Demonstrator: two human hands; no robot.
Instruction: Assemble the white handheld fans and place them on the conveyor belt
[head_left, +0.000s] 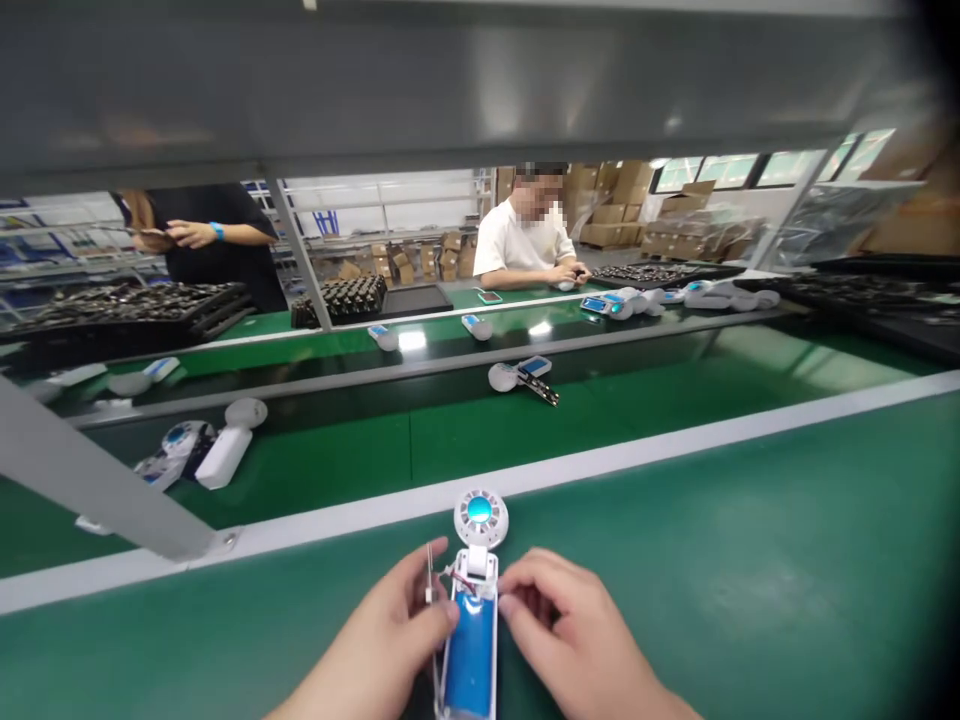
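Observation:
A small white handheld fan point(475, 590) lies open on the green mat point(750, 560) in front of me, its round head with a teal centre pointing away. A blue battery point(470, 655) fills its opened handle, with thin red wires near the neck. My left hand point(379, 645) grips the handle's left side, thumb and fingers pinched by a thin wire or pin sticking up. On the right side my right hand point(574, 635) presses its curled fingers against the handle.
A green conveyor belt point(360, 450) runs across beyond the white strip, carrying several fan parts point(217, 450) and another fan point(521, 375). A grey slanted frame bar point(90, 480) stands at left. Across the line one person sits in white; another stands in black. Black trays point(135, 305) line the far side.

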